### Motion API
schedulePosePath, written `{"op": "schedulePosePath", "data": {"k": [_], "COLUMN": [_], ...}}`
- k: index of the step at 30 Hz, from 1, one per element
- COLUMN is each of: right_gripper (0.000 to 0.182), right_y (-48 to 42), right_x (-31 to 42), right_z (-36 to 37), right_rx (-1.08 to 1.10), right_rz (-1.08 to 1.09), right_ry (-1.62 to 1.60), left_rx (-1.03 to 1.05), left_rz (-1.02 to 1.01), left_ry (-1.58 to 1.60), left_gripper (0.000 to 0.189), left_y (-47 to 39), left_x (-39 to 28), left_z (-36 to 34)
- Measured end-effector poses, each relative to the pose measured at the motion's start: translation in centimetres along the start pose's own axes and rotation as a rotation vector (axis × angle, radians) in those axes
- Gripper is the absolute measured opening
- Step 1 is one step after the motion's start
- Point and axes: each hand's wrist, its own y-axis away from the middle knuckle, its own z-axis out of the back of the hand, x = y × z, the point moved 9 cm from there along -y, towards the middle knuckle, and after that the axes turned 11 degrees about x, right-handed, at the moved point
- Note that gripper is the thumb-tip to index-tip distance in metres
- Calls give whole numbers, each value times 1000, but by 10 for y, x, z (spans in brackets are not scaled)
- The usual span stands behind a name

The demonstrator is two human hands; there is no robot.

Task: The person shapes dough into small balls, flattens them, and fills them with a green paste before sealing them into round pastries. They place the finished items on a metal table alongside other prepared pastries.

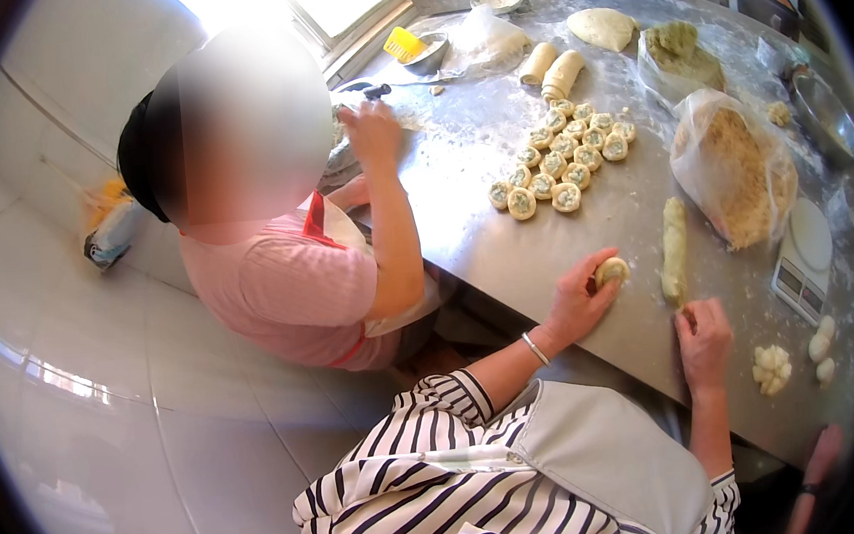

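My left hand (578, 290) curls its thumb and fingers around a small dough round (612, 273) with a pale filling in its hollow, held at the steel table's near side. To its right lies a pale green roll of filling (673, 247). The fingertips of my right hand (706, 343) pinch the tapered near end of that roll; what sits inside the fingers is hidden. Beyond my left hand, several dough rounds (553, 164) rest in a cluster, green-flecked filling showing on top. Two rolled dough logs (562, 74) lie behind the cluster.
At my left a co-worker (302, 299) handles something at the table edge. Bagged crumbly filling (738, 159), a kitchen scale (799, 268) and small white pieces (771, 370) stand on the right. Another person's hand (825, 450) shows lower right. A dough lump (602, 29) lies farther back.
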Motion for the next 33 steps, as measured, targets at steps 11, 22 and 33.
{"op": "schedulePosePath", "data": {"k": [11,22,33], "right_gripper": [17,16,28], "right_y": [-1,-10,-5], "right_x": [11,55,63], "right_z": [43,41,40], "right_rx": [-106,76,69], "right_rz": [-65,173,271], "right_ry": [-398,-274,-112], "left_rx": [407,563,548], "left_rz": [327,416,459], "left_ry": [433,725,689], "left_gripper": [40,46,42], "left_y": [-4,4,2], "left_x": [-34,-48,-51], "left_z": [-60,-92,-94]}}
